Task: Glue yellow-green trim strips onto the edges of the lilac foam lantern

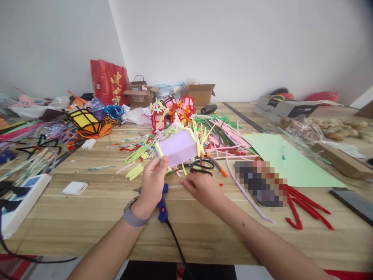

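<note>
My left hand (pixel 155 177) is closed on the lower left end of a lilac paper lantern (pixel 179 147) edged with fuzzy yellow pipe cleaner, its thumb pressed on the paper. The lantern is tilted above the table. Just below its right side, my right hand (pixel 201 188) has its fingers pinched together; what they hold, if anything, I cannot make out. A blue hot glue gun (pixel 163 210) lies under my left hand, partly hidden by it. Black-handled scissors (pixel 204 166) rest beyond my right hand.
Many pipe cleaners (pixel 230 136) are heaped behind the lantern, with finished lanterns (pixel 186 109) beyond. At right are a blurred-out phone (pixel 259 184), red pipe cleaners (pixel 311 206) and a green sheet (pixel 297 163). A power strip (pixel 26 204) and white charger (pixel 75 188) lie at left.
</note>
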`<state>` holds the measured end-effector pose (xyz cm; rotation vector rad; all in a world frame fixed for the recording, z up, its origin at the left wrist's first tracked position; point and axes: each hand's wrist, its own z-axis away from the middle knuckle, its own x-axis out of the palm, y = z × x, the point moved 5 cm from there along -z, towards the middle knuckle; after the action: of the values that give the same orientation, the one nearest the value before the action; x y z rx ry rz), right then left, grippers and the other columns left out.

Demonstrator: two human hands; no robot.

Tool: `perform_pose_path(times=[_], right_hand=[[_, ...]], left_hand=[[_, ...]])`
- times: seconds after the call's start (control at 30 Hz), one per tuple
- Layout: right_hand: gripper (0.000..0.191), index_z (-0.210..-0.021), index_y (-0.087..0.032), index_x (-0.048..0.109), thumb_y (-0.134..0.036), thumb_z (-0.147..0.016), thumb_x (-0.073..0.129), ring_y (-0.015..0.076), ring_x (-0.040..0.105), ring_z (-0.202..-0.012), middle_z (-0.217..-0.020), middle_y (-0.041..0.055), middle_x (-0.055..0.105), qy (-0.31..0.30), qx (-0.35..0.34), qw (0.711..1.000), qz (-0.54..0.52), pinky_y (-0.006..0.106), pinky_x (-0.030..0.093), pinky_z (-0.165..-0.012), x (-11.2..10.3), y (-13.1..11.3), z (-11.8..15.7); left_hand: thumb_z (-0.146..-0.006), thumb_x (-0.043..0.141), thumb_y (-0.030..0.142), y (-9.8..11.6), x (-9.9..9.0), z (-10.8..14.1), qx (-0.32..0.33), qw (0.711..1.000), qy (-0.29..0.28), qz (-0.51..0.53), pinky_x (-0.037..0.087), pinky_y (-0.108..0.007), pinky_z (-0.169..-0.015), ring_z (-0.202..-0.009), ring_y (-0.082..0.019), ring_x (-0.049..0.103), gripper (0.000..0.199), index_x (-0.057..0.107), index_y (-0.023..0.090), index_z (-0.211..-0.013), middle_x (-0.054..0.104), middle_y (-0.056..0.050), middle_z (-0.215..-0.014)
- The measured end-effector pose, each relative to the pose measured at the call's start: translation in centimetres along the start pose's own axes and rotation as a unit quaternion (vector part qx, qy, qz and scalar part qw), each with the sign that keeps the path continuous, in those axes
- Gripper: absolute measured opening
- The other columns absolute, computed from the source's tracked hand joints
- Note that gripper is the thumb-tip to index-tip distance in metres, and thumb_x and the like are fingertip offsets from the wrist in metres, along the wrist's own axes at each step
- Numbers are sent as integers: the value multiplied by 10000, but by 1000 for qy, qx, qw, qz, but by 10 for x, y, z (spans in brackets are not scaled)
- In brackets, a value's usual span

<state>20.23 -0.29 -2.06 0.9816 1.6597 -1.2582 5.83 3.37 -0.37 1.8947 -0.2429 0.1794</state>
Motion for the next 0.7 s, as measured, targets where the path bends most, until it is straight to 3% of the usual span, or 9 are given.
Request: perform_pose_path(times=[0.13,0.27,0.33,0.47,0.57,0.7], right_hand=[[383,-824,-186,639,-381,-976,347,172,584,-597,-667,52,657,128,58,989,-42,264,350,-542,-28,48,-3],[385,-945,-195,647,-496,-941,407,205,633,-827,-909,84,679,270,3,926,-263,302,471,-708,-40,70,4],[376,-903,-212,660,-538,-910,472,220,625,-901,-945,80,671,254,-37,901,-350,331,479,-775,-38,70,6],[287,-791,-222,650,-492,-869,592,205,613,-843,-853,49,663,190,-48,881,-431,339,474,-771,-35,64,8],[241,-747,-231,651,-438,-867,620,201,606,-828,-799,38,663,205,-74,882,-419,346,468,-786,-38,57,11],[157,-739,-232,633,-314,-872,630,189,607,-805,-780,31,658,224,-130,895,-363,333,473,-758,-40,45,16]], left_hand=[[-837,593,537,-12,1,5,-14,996,-50,-70,492,-274,-774,-807,-178,625,404,721,158,-891,727,-44,-841],[-863,548,533,-12,4,12,-15,981,-116,-155,494,-283,-756,-746,-186,613,418,737,163,-911,709,-36,-768],[-877,536,507,-9,8,15,3,972,-158,-175,493,-308,-838,-824,-207,634,397,744,174,-940,724,-50,-842],[-892,557,409,-10,15,20,17,958,-221,-182,401,-344,-1035,-1117,-242,605,306,738,212,-1042,714,-75,-1114],[-817,664,439,-20,13,23,-57,969,-211,-113,422,-367,-1027,-1187,-268,586,415,686,209,-1161,690,-102,-1200],[-775,668,548,-29,8,21,-135,980,-143,26,486,-385,-946,-1068,-267,649,503,691,186,-1123,730,-112,-1097]])
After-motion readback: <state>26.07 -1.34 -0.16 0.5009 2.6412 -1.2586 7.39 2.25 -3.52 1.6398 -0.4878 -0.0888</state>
